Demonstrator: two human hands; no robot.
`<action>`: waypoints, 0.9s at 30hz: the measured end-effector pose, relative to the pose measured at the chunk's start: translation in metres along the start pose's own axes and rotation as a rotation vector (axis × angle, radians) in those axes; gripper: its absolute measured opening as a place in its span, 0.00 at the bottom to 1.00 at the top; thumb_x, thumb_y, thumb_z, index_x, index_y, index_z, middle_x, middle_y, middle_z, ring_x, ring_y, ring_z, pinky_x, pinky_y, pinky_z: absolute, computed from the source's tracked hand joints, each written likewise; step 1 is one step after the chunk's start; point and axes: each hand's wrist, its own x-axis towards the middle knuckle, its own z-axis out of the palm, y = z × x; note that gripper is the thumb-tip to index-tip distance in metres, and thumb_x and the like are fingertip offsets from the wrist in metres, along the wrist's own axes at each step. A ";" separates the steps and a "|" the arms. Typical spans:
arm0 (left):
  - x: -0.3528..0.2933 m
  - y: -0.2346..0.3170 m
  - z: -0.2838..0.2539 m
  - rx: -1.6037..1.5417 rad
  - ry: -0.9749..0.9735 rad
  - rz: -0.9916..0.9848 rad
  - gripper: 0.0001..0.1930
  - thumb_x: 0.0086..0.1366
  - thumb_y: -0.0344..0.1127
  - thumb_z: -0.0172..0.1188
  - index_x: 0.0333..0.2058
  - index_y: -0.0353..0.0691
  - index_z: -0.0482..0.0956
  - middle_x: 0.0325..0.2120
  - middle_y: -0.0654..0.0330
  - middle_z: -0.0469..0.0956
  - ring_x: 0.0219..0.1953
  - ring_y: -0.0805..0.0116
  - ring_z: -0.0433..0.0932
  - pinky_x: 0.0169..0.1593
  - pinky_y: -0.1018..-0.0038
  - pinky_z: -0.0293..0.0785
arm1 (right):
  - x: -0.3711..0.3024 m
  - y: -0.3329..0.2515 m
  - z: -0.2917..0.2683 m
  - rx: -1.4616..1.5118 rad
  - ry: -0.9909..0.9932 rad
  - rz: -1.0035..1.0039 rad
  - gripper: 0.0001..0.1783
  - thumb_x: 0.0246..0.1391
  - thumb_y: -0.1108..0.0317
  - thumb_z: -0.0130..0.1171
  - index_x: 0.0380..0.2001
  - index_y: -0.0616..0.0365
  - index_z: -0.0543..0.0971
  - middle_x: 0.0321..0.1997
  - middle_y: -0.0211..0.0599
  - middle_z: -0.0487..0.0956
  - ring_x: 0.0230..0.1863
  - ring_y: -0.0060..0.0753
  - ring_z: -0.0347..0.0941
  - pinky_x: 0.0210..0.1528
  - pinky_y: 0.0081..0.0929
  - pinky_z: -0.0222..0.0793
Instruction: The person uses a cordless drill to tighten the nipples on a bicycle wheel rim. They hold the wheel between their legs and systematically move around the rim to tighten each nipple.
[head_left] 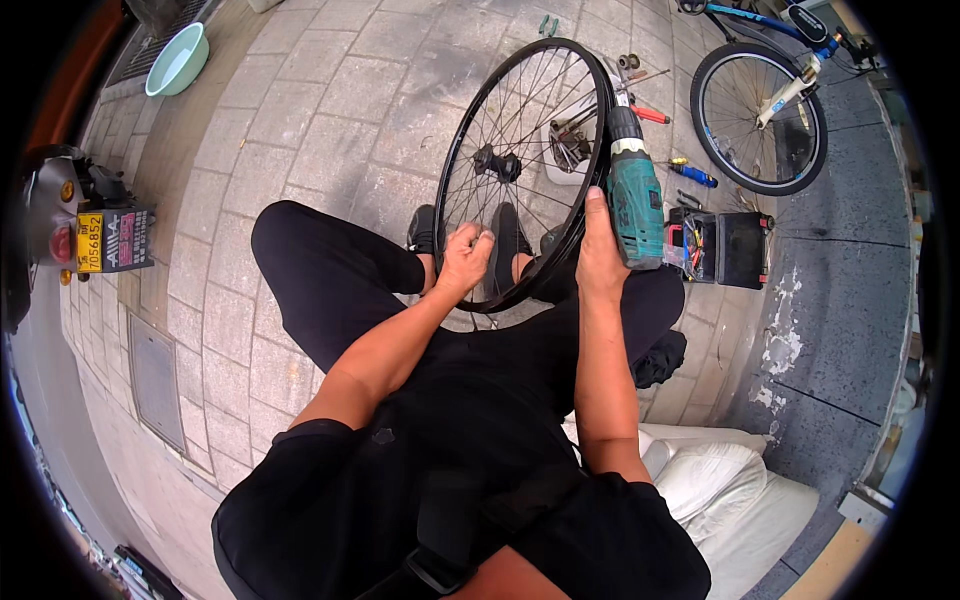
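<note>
A bicycle wheel without a tyre, its black rim (451, 160) tilted, stands between my knees over my shoes, with a dark hub (497, 164) and thin spokes. My left hand (466, 258) is closed among the spokes at the near left part of the rim; what its fingers hold is hidden. At the right side of the rim, my right hand (602, 248) is wrapped round a teal power drill (637, 195). The drill's chuck points away from me, close beside the rim. Most of the drill's handle is hidden by the hand.
Behind the spokes sits a white container (562, 172) of metal parts. To the right lie red-handled pliers (650, 114), a blue screwdriver (694, 175) and an open toolbox (740, 248). A bicycle (760, 120) stands far right, a mint basin (178, 60) far left, a motorbike (68, 225) left.
</note>
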 end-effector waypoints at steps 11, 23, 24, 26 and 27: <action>-0.014 0.006 0.020 -0.065 -0.024 -0.035 0.12 0.77 0.34 0.58 0.34 0.32 0.75 0.32 0.53 0.73 0.36 0.60 0.75 0.44 0.66 0.73 | 0.007 0.018 -0.009 -0.007 -0.121 0.044 0.15 0.66 0.74 0.69 0.52 0.68 0.82 0.49 0.36 0.84 0.47 0.31 0.78 0.53 0.33 0.75; -0.032 -0.003 0.008 0.151 -0.089 -0.207 0.15 0.74 0.40 0.61 0.46 0.32 0.80 0.44 0.46 0.80 0.51 0.48 0.79 0.57 0.59 0.74 | -0.015 0.012 -0.002 0.080 -0.231 0.086 0.17 0.67 0.72 0.69 0.56 0.64 0.82 0.49 0.32 0.84 0.48 0.26 0.77 0.53 0.31 0.75; -0.035 0.001 0.006 0.251 -0.035 -0.231 0.17 0.72 0.42 0.63 0.49 0.32 0.80 0.46 0.46 0.80 0.54 0.47 0.78 0.60 0.57 0.73 | -0.018 0.010 -0.004 0.103 -0.241 0.114 0.17 0.67 0.72 0.69 0.57 0.64 0.81 0.50 0.33 0.84 0.49 0.27 0.78 0.54 0.31 0.75; -0.025 0.025 0.000 0.382 0.096 -0.279 0.26 0.68 0.48 0.70 0.54 0.34 0.79 0.51 0.49 0.79 0.59 0.45 0.73 0.64 0.53 0.69 | -0.025 0.006 -0.008 0.147 -0.244 0.139 0.19 0.68 0.72 0.68 0.59 0.64 0.81 0.53 0.33 0.84 0.52 0.27 0.78 0.56 0.31 0.75; -0.010 0.043 -0.006 0.393 0.173 -0.182 0.24 0.68 0.45 0.70 0.54 0.34 0.79 0.50 0.49 0.79 0.55 0.48 0.75 0.60 0.56 0.72 | -0.027 0.004 -0.008 0.173 -0.239 0.133 0.19 0.68 0.73 0.68 0.60 0.64 0.80 0.54 0.33 0.84 0.53 0.27 0.78 0.58 0.31 0.75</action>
